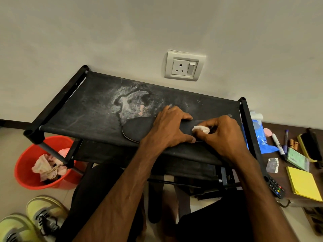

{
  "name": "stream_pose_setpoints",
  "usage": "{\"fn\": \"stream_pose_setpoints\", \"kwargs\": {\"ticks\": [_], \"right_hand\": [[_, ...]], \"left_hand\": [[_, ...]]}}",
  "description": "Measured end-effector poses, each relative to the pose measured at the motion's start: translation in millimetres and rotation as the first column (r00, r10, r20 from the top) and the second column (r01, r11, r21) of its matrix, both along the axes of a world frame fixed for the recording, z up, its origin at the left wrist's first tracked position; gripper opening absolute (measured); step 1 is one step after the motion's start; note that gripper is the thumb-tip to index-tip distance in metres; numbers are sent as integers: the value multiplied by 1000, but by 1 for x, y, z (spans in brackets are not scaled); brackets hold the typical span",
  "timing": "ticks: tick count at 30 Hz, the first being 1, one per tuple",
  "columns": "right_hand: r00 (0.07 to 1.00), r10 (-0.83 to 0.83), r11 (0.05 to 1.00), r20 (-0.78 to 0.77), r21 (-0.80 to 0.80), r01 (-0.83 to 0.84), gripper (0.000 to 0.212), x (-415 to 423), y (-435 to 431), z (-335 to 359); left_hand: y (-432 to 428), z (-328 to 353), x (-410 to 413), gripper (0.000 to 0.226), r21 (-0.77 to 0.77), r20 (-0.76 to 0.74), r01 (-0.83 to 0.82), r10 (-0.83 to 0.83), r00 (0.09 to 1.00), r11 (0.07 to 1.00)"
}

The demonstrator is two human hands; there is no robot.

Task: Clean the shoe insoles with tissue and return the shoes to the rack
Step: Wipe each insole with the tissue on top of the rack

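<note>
Lying flat on rack [87, 110] — dark, pale-rimmed insole [138, 128] under crumpled white tissue [201, 129]

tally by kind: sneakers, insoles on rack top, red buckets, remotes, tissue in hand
Sneakers: 2
Insole on rack top: 1
Red bucket: 1
Remote: 1
Tissue in right hand: 1
Total: 6
</note>
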State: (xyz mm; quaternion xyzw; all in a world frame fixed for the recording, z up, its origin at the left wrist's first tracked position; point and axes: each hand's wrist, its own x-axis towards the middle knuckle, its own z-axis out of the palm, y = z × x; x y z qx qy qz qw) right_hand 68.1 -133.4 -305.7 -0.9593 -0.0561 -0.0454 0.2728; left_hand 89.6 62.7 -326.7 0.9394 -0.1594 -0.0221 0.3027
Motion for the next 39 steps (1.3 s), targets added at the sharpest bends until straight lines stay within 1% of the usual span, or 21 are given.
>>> {"fn": "stream_pose_setpoints", "kwargs": {"ticks": [2, 4, 7, 9, 12, 19, 22, 25, 28, 30, 35, 37, 39], "right_hand": [[996, -83, 996, 39, 32, 81, 20, 5, 0, -1], [995, -95, 994, 38, 65, 93, 18, 6, 0, 0], [1000, -17, 999, -2, 29, 17, 13, 0, -2, 4], [997, 56, 998, -59, -22, -58, 10, -7, -4, 10], [986, 105, 990, -127, -78, -115, 7, -13, -11, 16], [989, 83, 996, -118, 0, -84, 12, -15, -9, 16], [989, 86, 995, -120, 57, -80, 9, -15, -11, 16], [987, 97, 994, -127, 71, -89, 7, -13, -8, 16], [984, 113, 992, -136, 73, -104, 10, -11, -6, 14], [988, 95, 993, -118, 79, -86, 12, -11, -7, 12], [997, -74, 996, 1, 41, 74, 21, -4, -11, 4], [996, -84, 996, 18, 38, 83, 22, -2, -6, 2], [999, -34, 998, 6, 54, 33, 21, -2, 6, 0]], "left_hand": [[0, 0, -1, 79, -1, -11, 0, 0, 1000, 1000], [0, 0, -2, 79, 4, -12, 4, -4, 1000, 1000], [1, 1, -1, 80, -10, -12, -1, 1, 1000, 1000], [1, 0, 0, 80, -13, -11, -7, 6, 1000, 1000], [-1, 0, 0, 79, -13, -18, -12, 12, 1000, 1000], [1, -5, 3, 79, 8, -15, -4, 4, 1000, 1000], [0, -3, 2, 78, 11, -24, -5, 6, 1000, 1000], [0, -1, 1, 78, 8, -36, -7, 7, 999, 1000], [1, 1, 0, 79, 4, -50, -13, 13, 999, 1000], [0, 3, -2, 79, 9, -55, -12, 13, 998, 1000], [0, 6, -3, 79, 18, -45, -15, 16, 999, 1000], [-1, 5, -3, 80, 28, -55, -9, 11, 998, 1000], [-2, 4, -1, 83, 28, -65, -3, 5, 998, 1000]]}}
